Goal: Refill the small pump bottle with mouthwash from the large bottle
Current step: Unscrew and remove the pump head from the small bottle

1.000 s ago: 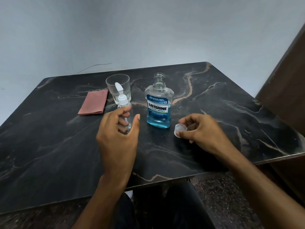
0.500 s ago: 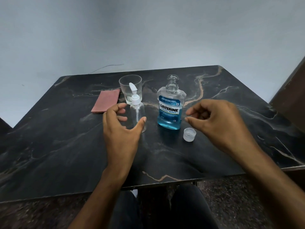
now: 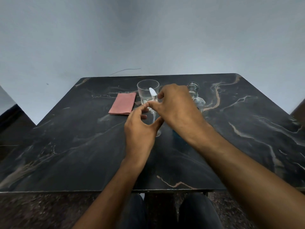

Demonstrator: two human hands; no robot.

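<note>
The small clear pump bottle point(image 3: 154, 120) stands upright on the dark marble table point(image 3: 74, 142), its white pump head point(image 3: 152, 93) pointing up. My left hand point(image 3: 140, 131) wraps around the bottle's body, thumb on the right and fingers on the left. My right hand point(image 3: 179, 106) reaches across from the right, and its thumb and fingertips pinch the pump's collar just below the nozzle. The large mouthwash bottle point(image 3: 193, 90) stands uncapped behind my right hand. Only its open neck and shoulder show. Its cap is hidden under my right arm.
A clear drinking glass point(image 3: 145, 90) stands right behind the pump bottle. A folded pink cloth point(image 3: 123, 104) lies to its left. A wall rises behind the table's far edge, and my legs are below the near edge.
My right hand left the cap on the table and moved left across the large bottle to the pump head. My left hand stayed on the small bottle. The camera tilted up.
</note>
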